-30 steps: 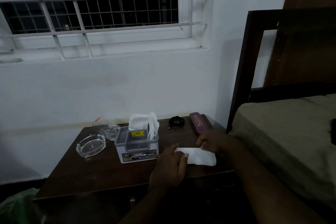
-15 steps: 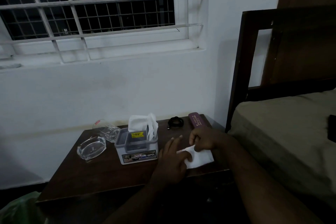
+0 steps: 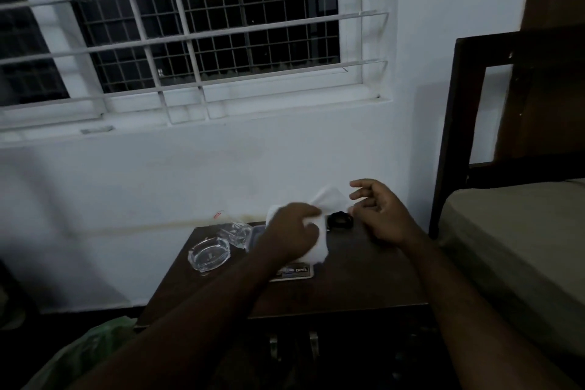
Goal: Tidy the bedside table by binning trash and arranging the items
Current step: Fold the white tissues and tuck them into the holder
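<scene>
Forearms are crossing the near edge of the bedside table, hiding much of the tissue box from view. Left hand is clutching a white tissue above that box. Right hand is hovering released, fingers loosely curled, holding nothing. Left of the box a glass ashtray is sitting beside crumpled clear plastic; a black coiled item is lying far.

Dark brown wooden worktop: clear glass ashtray at 9 o'clock, crumpled clear plastic wrapper at 10, grey tissue box centre, black round object at 12.
</scene>
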Tool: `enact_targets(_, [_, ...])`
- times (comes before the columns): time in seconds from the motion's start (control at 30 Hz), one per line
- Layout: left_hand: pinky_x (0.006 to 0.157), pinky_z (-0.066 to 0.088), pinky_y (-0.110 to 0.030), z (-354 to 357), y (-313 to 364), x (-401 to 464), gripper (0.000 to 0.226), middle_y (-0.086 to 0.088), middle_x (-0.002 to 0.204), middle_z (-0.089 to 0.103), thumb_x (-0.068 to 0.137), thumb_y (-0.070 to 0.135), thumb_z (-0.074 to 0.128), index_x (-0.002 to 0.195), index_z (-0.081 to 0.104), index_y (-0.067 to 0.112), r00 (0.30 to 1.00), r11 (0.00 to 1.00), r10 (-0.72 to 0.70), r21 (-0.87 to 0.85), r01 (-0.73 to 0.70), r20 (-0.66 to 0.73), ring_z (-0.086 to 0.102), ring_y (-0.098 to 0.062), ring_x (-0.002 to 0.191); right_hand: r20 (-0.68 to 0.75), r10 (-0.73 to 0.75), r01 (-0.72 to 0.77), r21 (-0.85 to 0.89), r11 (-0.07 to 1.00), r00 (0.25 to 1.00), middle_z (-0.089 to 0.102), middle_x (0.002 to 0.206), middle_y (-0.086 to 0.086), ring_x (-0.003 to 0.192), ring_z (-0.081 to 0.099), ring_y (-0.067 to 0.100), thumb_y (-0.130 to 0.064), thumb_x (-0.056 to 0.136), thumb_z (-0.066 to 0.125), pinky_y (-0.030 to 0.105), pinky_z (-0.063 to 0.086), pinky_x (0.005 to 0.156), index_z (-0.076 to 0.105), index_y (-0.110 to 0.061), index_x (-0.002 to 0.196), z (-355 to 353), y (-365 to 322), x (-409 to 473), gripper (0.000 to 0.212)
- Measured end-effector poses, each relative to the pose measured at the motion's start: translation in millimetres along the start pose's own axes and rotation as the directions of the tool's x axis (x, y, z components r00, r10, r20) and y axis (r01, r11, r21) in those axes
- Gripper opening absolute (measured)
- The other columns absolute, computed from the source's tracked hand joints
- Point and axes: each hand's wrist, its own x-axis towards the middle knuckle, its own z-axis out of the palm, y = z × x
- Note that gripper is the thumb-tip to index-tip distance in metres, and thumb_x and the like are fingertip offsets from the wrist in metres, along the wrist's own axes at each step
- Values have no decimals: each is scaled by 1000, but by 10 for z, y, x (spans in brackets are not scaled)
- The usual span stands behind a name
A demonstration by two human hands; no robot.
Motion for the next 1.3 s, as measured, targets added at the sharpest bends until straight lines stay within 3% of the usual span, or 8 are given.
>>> enact_targets(0.17, [112,34,-36,-545,-329,-85,67,-20,139,54,68,17,40,131,57,0,954,981,-188,4,194,-234,48,-32,131,-39,71,-74,-83,994,997,63,105,-16,85,66,9,-35,70,77,26,54,77,57,-52,107,96,71,-21,45])
enact_targets(0.3, [110,30,-35,-525,-548,-168,55,-26,139,49,79,-11,56,134,51,-5,912,951,-307,-45,307,-271,43,-36,133,-8,53,-54,-118,992,999,62,105,-15,80,66,4,-29,72,80,25,53,76,58,-53,103,164,109,-21,45])
enact_targets(0.47, [112,31,-35,-381,-706,-177,64,-17,153,33,86,-4,54,146,34,4,910,931,-354,16,365,-217,33,-30,141,3,47,-47,-122,991,999,61,107,-12,82,64,8,-24,73,80,16,49,72,60,-45,107,202,80,-18,44])
enact_targets(0.63, [99,39,-35,-262,-796,-181,65,-18,148,36,86,4,56,146,31,1,933,933,-280,165,320,-227,38,-32,135,13,43,-41,-123,992,999,61,110,-6,79,60,5,-16,76,79,0,43,62,62,-30,114,232,61,-4,44])
enact_targets(0.9, [92,47,-39,-95,-882,-125,69,-19,150,32,84,3,60,146,29,0,953,936,-207,240,258,-220,49,-37,124,54,21,-9,-211,978,998,61,112,-3,89,66,17,-17,78,78,-5,37,59,62,-24,118,295,-50,-41,44])
enact_targets(1.07, [100,42,-31,-20,-938,-162,66,-18,150,33,82,0,63,142,35,-2,963,936,-145,285,209,-229,45,-33,131,131,1,36,-281,959,991,62,109,-5,87,65,16,-21,75,80,3,47,68,61,-28,117,398,-35,-39,46])
enact_targets(1.2, [101,43,-34,4,-971,-221,62,-21,149,36,84,8,65,139,39,-4,964,941,-101,291,173,-245,45,-36,131,229,29,45,-311,949,973,61,107,-9,75,64,10,-24,73,80,27,57,76,60,-32,116,456,-3,-33,48])
enact_targets(1.3, [106,44,-46,33,-981,-291,65,-19,151,37,87,30,67,140,43,1,954,944,-128,263,201,-272,42,-35,136,238,-9,86,-315,945,971,66,94,-13,66,60,-2,-26,73,79,13,48,62,65,-34,105,473,-10,-32,36])
